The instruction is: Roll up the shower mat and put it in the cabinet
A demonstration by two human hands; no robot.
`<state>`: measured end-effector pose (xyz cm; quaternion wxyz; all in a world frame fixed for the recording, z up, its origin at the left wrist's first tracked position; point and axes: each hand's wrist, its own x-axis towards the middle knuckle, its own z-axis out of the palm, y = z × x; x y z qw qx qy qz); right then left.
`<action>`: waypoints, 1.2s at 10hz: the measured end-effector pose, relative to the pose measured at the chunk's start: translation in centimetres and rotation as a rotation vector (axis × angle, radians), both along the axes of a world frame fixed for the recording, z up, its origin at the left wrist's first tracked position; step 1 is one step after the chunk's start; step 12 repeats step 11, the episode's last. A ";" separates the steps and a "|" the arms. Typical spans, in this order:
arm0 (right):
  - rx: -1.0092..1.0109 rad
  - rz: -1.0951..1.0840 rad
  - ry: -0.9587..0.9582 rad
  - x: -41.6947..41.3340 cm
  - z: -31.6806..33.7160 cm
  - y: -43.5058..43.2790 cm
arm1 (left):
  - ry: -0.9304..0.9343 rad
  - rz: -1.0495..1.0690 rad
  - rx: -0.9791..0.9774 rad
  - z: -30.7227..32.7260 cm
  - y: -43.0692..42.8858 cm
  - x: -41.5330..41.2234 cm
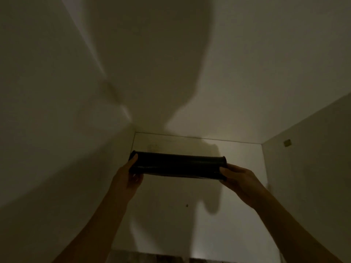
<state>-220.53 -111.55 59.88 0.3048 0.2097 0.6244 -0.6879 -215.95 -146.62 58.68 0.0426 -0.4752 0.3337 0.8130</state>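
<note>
The shower mat (177, 166) is rolled into a dark, tight cylinder and held level, crosswise to the view, raised up inside a pale cabinet (303, 168). It sits between the two hands, one at each end, with both arms reaching up from the bottom of the frame.

The left hand (129, 176) is clamped on the left end of the roll: the thumb lies up along the end face and the fingers curl under and behind it. The right hand (238, 179) is closed on the right end, with the fingers wrapped over the front lower edge and the back of the hand turned toward the camera. The hands are well apart, with the full length of the roll between them.

The roll hangs in the air just in front of the cabinet's back panel (237, 186), close to the seam where that panel meets the surface above. Whether the roll touches the panel cannot be told in the dim light. Its left end is near the cabinet's left wall (57, 149). Shadows of the arms and the roll fall on the back panel.
</note>
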 end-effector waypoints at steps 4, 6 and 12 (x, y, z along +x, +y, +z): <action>0.027 -0.228 -0.055 -10.7 -18.6 -8.1 | -0.106 0.197 -0.082 -17.9 -3.1 -11.9; 0.086 -0.272 -0.018 -14.0 -23.7 -10.7 | -0.169 0.305 -0.167 -22.2 -3.8 -16.1; 0.803 0.151 0.106 -14.8 -23.6 -13.2 | -0.488 -0.029 -0.535 -19.6 -3.6 -17.4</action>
